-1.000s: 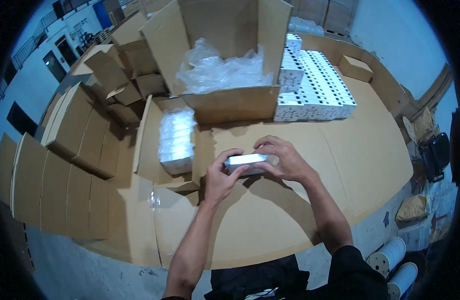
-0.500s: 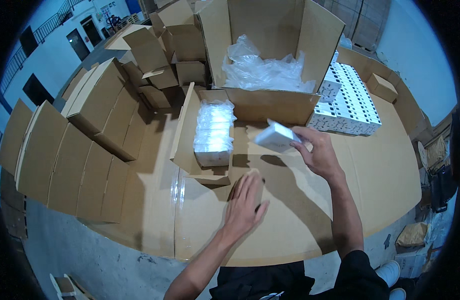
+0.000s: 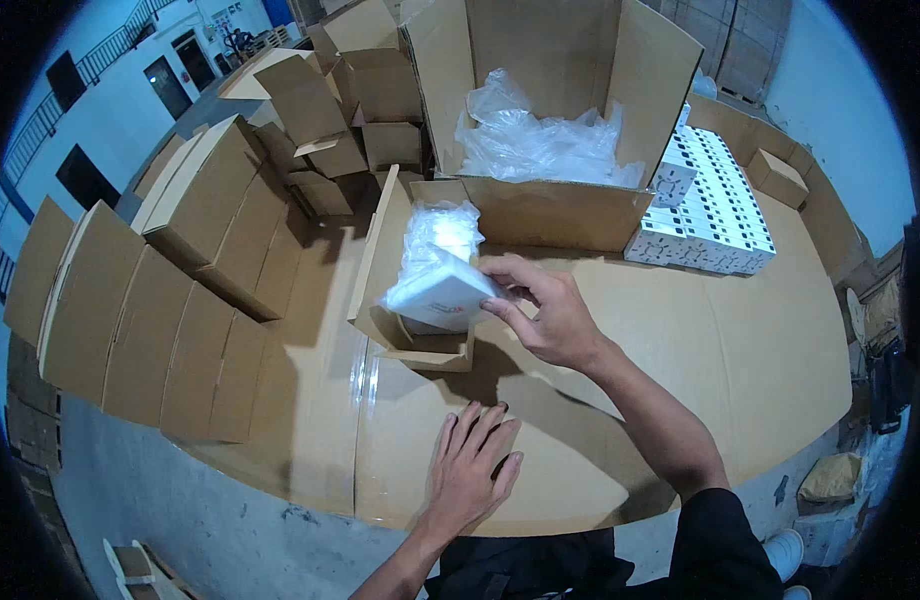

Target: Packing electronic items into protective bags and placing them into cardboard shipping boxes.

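My right hand [image 3: 545, 308] pinches a small white box [image 3: 442, 292] in a clear plastic sleeve by its right edge. That box is tilted above the near end of an open cardboard carton [image 3: 378, 250]. Inside the carton a row of plastic-wrapped white boxes [image 3: 443, 230] stands along its length, the near ones partly hidden behind the held box. Flat on the cardboard-covered table [image 3: 580, 450], in front of the carton, rests my left hand [image 3: 470, 465], fingers spread and holding nothing.
A large open carton [image 3: 545, 70] with clear plastic bags [image 3: 550, 140] stands behind. Stacked white boxes with dark marks [image 3: 715, 210] fill the right rear, near a small brown box [image 3: 777, 178]. Closed brown cartons [image 3: 130, 320] line the left; open empty ones [image 3: 325, 110] pile behind them.
My right hand has carried the white box left, from beside the carton to over its near end. My left hand has drawn back toward me and spread its fingers.
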Action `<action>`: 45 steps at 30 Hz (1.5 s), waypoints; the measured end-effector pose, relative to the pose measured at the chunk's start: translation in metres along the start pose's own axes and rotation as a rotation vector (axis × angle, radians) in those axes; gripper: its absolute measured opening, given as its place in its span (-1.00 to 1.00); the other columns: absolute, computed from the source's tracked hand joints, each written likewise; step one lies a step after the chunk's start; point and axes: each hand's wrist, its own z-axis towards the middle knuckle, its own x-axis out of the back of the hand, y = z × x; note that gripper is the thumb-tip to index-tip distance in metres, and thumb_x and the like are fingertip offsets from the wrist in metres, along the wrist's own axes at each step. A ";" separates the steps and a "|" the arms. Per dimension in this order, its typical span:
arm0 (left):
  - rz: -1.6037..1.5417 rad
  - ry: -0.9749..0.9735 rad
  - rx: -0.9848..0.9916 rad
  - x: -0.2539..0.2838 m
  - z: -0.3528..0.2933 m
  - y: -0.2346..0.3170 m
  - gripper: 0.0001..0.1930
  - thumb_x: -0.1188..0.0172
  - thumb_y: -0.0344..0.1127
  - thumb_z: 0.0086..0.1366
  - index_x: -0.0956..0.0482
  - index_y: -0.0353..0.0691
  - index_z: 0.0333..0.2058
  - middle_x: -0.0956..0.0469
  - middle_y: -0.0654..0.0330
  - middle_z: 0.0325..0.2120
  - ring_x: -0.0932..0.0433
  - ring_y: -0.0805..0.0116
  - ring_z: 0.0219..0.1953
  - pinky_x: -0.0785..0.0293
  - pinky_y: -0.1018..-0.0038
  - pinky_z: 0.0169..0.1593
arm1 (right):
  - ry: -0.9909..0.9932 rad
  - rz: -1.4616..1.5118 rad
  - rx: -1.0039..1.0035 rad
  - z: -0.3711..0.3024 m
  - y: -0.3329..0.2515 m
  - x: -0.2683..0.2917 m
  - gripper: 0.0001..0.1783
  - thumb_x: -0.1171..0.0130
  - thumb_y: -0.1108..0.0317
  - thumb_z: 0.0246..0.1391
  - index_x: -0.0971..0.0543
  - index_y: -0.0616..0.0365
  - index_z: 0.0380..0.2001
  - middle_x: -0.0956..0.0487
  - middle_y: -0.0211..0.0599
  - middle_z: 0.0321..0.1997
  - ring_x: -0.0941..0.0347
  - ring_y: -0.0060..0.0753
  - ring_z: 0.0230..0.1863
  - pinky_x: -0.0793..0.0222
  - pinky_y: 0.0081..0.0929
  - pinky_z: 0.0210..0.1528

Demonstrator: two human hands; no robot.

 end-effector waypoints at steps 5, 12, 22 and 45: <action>-0.014 0.002 -0.007 0.001 0.002 -0.001 -0.58 -0.28 -0.20 0.26 -0.53 -0.13 0.08 -0.42 0.11 0.19 -0.29 -0.03 0.29 -0.15 -0.03 0.35 | -0.082 -0.187 0.280 0.011 0.001 -0.004 -0.47 -0.29 0.52 0.05 -0.53 -0.01 0.13 -0.63 -0.07 -0.13 -0.58 -0.02 -0.16 -0.52 -0.20 -0.09; -0.035 -0.005 0.006 0.002 0.003 -0.001 -0.59 -0.27 -0.20 0.26 -0.53 -0.12 0.07 -0.43 0.12 0.18 -0.31 -0.02 0.27 -0.15 -0.02 0.34 | -0.158 -0.372 0.278 0.014 -0.003 -0.032 -0.55 -0.17 0.55 0.06 -0.53 0.06 0.06 -0.56 -0.08 -0.22 -0.50 -0.01 -0.11 -0.50 -0.12 -0.09; -0.050 -0.006 0.022 -0.001 0.006 -0.002 -0.59 -0.31 -0.20 0.22 -0.56 -0.12 0.04 -0.44 0.11 0.18 -0.31 -0.03 0.25 -0.09 0.00 0.38 | -0.137 -0.562 0.373 0.015 0.023 -0.051 -0.87 -0.23 0.37 0.16 -0.58 0.17 -0.26 -0.51 -0.21 -0.10 -0.42 -0.15 0.01 -0.44 -0.20 -0.01; -0.018 0.017 -0.218 -0.066 0.157 0.017 -0.52 -0.25 -0.29 0.24 -0.46 -0.25 0.13 -0.37 -0.02 0.23 -0.23 -0.10 0.33 -0.09 0.06 0.41 | 0.427 -0.376 0.084 -0.071 0.066 0.123 -0.74 -0.19 0.44 0.11 -0.58 0.16 -0.10 -0.48 -0.05 0.01 -0.42 0.03 0.09 -0.34 -0.16 0.17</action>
